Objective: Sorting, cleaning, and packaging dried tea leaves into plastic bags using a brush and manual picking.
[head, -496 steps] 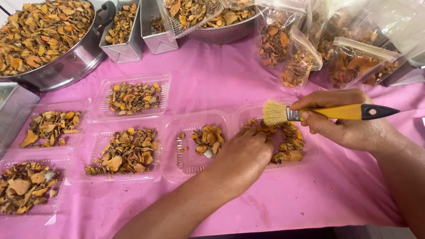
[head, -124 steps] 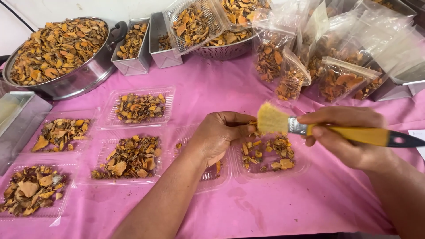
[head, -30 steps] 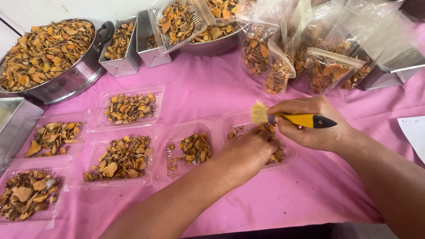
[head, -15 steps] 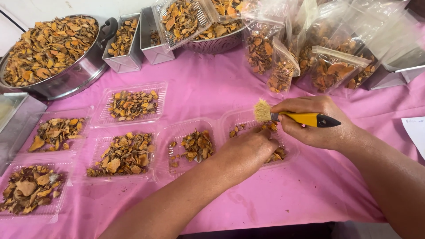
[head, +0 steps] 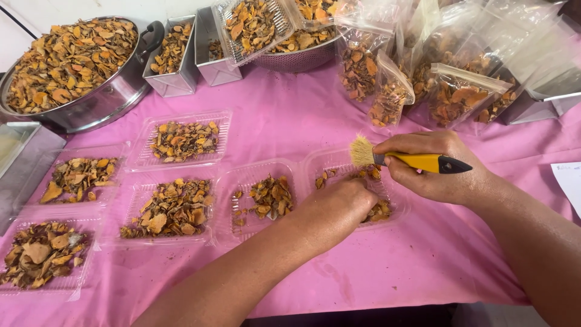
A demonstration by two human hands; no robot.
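Head view: the left hand (head: 339, 209) rests curled in the clear plastic tray (head: 396, 212) of dried orange-brown slices (head: 380, 210); its grip cannot be told. The right hand (head: 439, 172) is closed around the yellow-handled bristle brush (head: 399, 159) above that tray. Risk: vigorous brushing may flick slices onto the pink tablecloth (head: 375, 266).

a: tray (head: 339, 162) material?
b: clear thin plastic, glossy, ribbed. tablecloth (head: 284, 121): pink cloth, matt, smooth.
a: brush (head: 404, 160)?
b: pale coarse bristles, glossy yellow and black plastic handle. pot (head: 103, 103): polished metal. dried slices (head: 269, 197): rough, matt.
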